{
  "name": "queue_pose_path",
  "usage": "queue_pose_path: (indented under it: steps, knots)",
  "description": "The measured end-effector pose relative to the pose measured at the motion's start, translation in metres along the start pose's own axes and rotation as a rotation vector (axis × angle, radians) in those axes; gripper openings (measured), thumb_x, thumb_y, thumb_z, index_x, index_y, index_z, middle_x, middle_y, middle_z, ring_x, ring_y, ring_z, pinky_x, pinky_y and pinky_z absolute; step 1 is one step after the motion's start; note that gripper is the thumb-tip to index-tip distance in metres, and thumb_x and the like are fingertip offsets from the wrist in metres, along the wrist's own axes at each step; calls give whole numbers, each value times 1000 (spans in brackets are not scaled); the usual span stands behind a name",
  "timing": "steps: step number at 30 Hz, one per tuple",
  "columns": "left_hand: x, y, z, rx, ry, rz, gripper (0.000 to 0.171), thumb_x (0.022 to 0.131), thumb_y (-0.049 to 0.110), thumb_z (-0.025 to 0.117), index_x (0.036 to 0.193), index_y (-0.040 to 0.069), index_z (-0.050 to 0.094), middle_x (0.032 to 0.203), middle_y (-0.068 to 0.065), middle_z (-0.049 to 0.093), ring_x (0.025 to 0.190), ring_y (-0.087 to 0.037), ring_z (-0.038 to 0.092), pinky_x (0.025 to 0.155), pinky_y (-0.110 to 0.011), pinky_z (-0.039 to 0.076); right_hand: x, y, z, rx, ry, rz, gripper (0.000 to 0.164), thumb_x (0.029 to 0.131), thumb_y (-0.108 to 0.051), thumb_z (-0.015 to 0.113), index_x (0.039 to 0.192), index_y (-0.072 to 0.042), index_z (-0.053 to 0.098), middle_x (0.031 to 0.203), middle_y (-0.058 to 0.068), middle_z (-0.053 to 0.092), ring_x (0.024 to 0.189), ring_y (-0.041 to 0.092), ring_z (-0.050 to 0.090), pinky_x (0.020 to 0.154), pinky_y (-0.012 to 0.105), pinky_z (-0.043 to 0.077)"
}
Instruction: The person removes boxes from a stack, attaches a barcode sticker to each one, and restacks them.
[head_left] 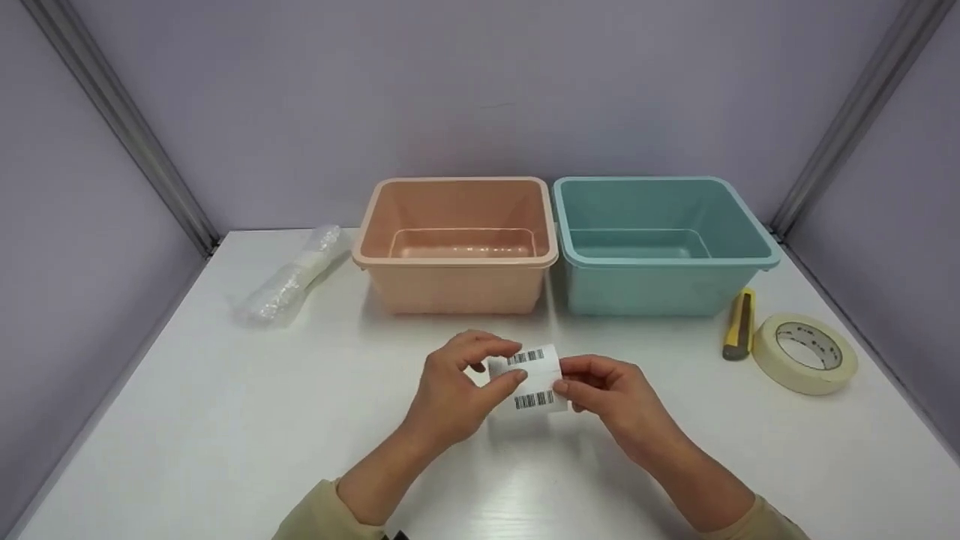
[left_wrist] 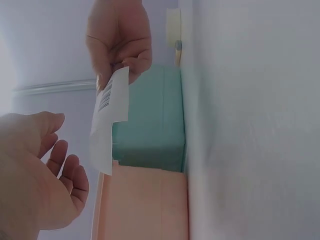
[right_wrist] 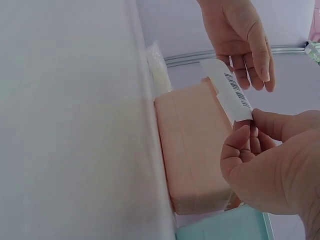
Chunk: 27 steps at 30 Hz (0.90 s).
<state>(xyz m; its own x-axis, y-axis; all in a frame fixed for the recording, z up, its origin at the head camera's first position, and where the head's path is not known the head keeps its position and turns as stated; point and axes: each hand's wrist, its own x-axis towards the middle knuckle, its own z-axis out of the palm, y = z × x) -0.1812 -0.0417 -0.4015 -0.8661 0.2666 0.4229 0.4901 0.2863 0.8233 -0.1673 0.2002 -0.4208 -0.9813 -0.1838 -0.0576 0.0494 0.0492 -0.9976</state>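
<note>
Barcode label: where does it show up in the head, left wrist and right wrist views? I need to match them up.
Head: the barcode label is just below and right of centre, pinched by the right hand.
Left wrist: left of centre, about mid-height, in front of the teal bin.
Right wrist: right of centre, slightly above mid-height.
Shared landmark: the peach bin, visible in all three.
</note>
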Motion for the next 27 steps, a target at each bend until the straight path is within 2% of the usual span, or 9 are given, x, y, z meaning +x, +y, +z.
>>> queue_pose_path:
  steps: [4,8,19,27]
  knots:
    - [1,-7,12,14,-50,4,22,90,18,87,112,18,84,107,12,73,103,-13,65,83,-38,54,0,3,-1,5,-37,-8,34,100,-12,76,129,4,71,111,9,75,91,17,63,79,26,55]
    - [-1,-15,20,1,-58,4,21,89,17,88,110,19,84,105,13,73,103,-13,64,85,-36,55,1,7,-2,6,-56,-8,33,100,-11,75,129,5,71,109,9,75,89,17,62,79,26,55]
    - [-4,-19,24,-7,-75,-14,18,90,18,87,108,22,85,105,15,73,105,-11,65,88,-41,54,1,11,-2,-15,-87,-33,34,99,-12,76,127,5,70,105,6,71,86,17,60,80,28,55]
    - [-5,-23,24,-16,-94,-46,14,92,23,87,106,24,85,103,16,73,103,-10,65,90,-47,54,2,14,-1,-6,-167,-62,31,100,-12,75,127,3,71,106,6,71,88,15,60,79,27,54]
